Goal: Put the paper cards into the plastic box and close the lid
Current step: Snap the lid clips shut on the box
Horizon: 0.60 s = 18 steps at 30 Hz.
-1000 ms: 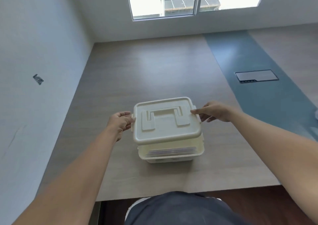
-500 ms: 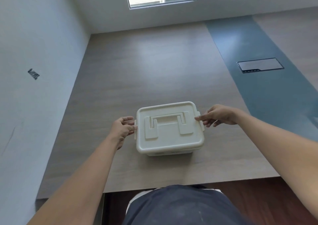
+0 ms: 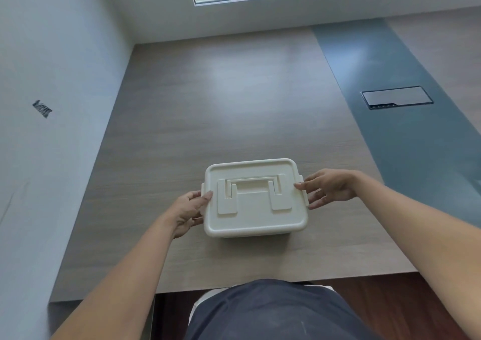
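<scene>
A cream plastic box [image 3: 256, 209] stands near the front of the wooden table [image 3: 208, 105], its lid down and the handle lying flat on top. No paper cards show; the lid hides the inside. My left hand [image 3: 188, 211] grips the box's left side, thumb on the lid edge and fingers curled around the side clip. Over on the box's right side, my right hand [image 3: 330, 187] has its fingers spread, with the fingertips touching the lid edge and the right clip.
A white wall [image 3: 52, 105] runs along the table's left side. A blue strip [image 3: 390, 144] with a flush cable hatch [image 3: 397, 97] lies to the right. The table's front edge [image 3: 234, 285] is just above my lap. A window sits at the far end.
The lid, held raised over the box a second ago, now sits down on it. My right hand's fingers have spread along the right clip, and my left thumb now rests on the lid.
</scene>
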Available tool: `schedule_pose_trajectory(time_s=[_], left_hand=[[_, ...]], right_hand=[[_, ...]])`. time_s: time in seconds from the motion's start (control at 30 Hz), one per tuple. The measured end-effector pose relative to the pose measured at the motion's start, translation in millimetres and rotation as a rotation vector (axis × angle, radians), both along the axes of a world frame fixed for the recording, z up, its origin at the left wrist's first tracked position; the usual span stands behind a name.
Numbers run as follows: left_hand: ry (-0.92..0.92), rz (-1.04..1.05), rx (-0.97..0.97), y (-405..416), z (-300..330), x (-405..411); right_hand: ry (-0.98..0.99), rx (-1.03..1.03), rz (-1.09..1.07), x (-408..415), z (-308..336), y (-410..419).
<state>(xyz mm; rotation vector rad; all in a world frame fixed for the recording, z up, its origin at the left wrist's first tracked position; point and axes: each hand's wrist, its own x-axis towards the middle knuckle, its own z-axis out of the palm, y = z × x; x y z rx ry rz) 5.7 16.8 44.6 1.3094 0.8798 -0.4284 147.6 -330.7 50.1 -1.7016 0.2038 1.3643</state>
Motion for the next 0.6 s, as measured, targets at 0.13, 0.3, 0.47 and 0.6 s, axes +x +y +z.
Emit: schedule_pose_trajectory(time_s=[0.13,0.3,0.47,0.6], left_hand=[[-0.039,0.006,-0.026,1.3,0.3,4.3],[-0.02,-0.028,0.008,9.4,-3.4,9.7],[-0.077,-0.185,0.171,16.6,-4.8,12.2],[-0.149,-0.27,0.255,15.9,-3.7,9.0]], right_hand=[[0.034,0.008,-0.04,-0.2,-2.1,4.8],[-0.046,-0.014,-0.064,-0.5,-3.4,9.6],[0.043,0.03,-0.135,-8.1,-5.5,13.7],[0.066,-0.022,-0.059,-15.2,-5.5,10.4]])
